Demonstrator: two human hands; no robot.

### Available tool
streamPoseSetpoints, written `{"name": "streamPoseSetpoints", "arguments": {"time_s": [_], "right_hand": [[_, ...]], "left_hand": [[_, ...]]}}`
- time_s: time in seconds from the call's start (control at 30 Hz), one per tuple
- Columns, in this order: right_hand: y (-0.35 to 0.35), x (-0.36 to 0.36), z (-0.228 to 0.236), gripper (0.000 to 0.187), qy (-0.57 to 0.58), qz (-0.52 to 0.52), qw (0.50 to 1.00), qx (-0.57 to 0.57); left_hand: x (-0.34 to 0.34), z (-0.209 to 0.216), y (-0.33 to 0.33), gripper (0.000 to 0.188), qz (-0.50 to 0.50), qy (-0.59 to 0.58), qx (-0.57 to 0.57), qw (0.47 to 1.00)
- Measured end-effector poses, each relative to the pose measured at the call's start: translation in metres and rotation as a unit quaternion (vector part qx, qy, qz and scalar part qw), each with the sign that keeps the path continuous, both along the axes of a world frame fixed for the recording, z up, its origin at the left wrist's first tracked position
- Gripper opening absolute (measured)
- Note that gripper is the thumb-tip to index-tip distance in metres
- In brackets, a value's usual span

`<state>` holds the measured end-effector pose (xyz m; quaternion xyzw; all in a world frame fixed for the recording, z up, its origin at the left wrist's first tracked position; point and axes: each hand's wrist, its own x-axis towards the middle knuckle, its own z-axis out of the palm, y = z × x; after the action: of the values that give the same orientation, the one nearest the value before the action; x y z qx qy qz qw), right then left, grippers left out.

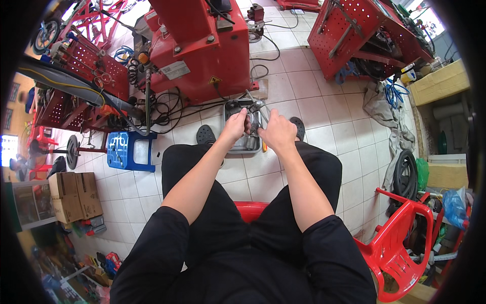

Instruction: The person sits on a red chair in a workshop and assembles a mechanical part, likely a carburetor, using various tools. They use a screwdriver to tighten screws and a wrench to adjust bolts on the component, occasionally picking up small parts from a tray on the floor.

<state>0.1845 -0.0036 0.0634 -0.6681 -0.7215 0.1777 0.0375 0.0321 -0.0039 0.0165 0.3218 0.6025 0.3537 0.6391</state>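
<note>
Both my hands are over a grey metal tray [245,151] on the floor between my feet. My left hand [236,124] has its fingers curled round a grey metal part [254,120], whose exact kind I cannot make out. Close on its right, my right hand [279,130] is closed on a slim metal tool [265,112] that slants up and left across the top of the part. The fingers hide where tool and part meet. Other metal pieces, among them a dark round one [232,105], lie in the tray.
Ahead stands a large red machine [207,66] with black cables [172,109] by its base. A blue plastic stool [124,151] is at left, with cardboard boxes [76,196] behind it. At right are a red chair [400,253], a tyre [405,175] and a red perforated cart [344,35].
</note>
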Motion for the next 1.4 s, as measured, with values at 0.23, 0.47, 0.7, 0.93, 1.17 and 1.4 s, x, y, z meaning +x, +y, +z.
{"name": "streamPoseSetpoints", "arguments": {"time_s": [0.23, 0.47, 0.7, 0.93, 1.17, 1.4], "right_hand": [[-0.002, -0.004, 0.001, 0.053, 0.024, 0.003, 1.000, 0.016], [-0.001, -0.002, 0.000, 0.052, 0.048, -0.002, 0.999, -0.002], [0.000, 0.001, -0.005, 0.053, 0.085, -0.021, 0.996, 0.002], [-0.005, -0.007, -0.007, 0.050, 0.128, -0.030, 0.991, 0.016], [-0.010, -0.009, 0.000, 0.049, 0.243, 0.074, 0.967, 0.001], [-0.003, 0.000, 0.034, 0.041, 0.268, 0.113, 0.951, -0.104]], "left_hand": [[-0.007, -0.028, 0.002, 0.043, -0.025, 0.184, 0.181, 0.966], [0.000, 0.004, -0.006, 0.042, -0.030, 0.293, 0.244, 0.924], [-0.001, 0.000, -0.005, 0.045, -0.025, 0.197, 0.189, 0.962], [0.011, 0.004, -0.006, 0.049, -0.104, -0.039, 0.074, 0.991], [0.009, 0.005, -0.009, 0.043, 0.045, -0.143, 0.107, 0.983], [0.012, 0.014, -0.016, 0.034, 0.131, -0.255, -0.010, 0.958]]}}
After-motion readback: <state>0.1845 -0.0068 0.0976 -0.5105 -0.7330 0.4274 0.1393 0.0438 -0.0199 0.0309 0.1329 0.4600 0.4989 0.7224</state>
